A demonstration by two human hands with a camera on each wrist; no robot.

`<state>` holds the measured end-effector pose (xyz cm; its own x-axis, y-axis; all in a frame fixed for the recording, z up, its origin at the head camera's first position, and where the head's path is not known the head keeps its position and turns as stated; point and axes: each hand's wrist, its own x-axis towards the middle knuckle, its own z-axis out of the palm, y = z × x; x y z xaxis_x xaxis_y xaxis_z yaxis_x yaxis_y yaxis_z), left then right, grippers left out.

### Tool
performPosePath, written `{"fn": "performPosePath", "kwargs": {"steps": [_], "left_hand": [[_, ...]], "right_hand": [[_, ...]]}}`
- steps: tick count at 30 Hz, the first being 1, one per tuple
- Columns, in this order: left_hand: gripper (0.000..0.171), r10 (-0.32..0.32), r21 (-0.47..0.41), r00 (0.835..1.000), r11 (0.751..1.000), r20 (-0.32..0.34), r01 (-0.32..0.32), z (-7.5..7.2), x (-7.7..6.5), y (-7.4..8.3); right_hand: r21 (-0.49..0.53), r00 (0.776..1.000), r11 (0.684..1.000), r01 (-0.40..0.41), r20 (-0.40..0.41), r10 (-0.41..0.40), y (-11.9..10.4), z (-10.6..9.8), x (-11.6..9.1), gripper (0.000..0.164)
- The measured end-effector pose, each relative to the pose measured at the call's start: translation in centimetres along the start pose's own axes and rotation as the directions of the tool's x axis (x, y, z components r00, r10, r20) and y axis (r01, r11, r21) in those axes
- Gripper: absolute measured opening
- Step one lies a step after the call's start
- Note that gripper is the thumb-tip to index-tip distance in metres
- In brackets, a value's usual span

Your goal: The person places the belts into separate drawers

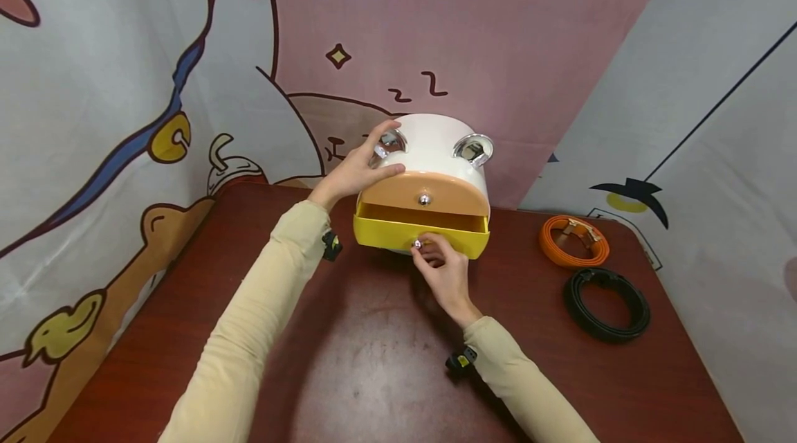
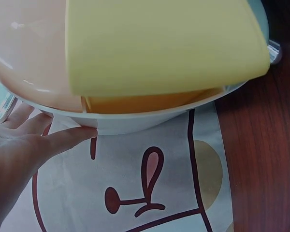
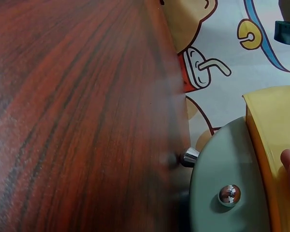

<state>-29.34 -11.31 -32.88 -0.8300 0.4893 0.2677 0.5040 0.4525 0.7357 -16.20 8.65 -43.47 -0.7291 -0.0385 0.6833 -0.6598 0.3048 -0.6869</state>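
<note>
Reddish table: rounded white cabinet, yellow drawer pulled out
Right fingers pinch its silver knob; left fingers lie spread.

Two Z letters, pink wall hanging

Cartoon-printed cloth, a bell and a sleepy "Z Z" among its figures, walls in the far edge and both sides of a reddish wood-grain table, where a bright drawer box near the far edge adds a child's-room look. Wrist-worn cameras mark this indoor corner as a recording set; whether in a home or a studio cannot be told.
</note>
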Motion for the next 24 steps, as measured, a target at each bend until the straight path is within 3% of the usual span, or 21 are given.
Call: {"fn": "performPosePath", "kwargs": {"steps": [13, 24], "left_hand": [[0.079, -0.017, 0.002, 1.0, 1.0, 0.007, 0.017, -0.3, -0.1, 0.4], [0.094, -0.042, -0.023, 0.999, 0.999, 0.011, 0.042, -0.1, -0.1, 0.2]], "right_hand": [[0.014, 0.999, 0.999, 0.051, 0.014, -0.051, -0.4, -0.3, -0.6, 0.027], [0.016, 0.998, 0.998, 0.06, 0.027, -0.06, -0.7, -0.5, -1.0, 0.03]]}}
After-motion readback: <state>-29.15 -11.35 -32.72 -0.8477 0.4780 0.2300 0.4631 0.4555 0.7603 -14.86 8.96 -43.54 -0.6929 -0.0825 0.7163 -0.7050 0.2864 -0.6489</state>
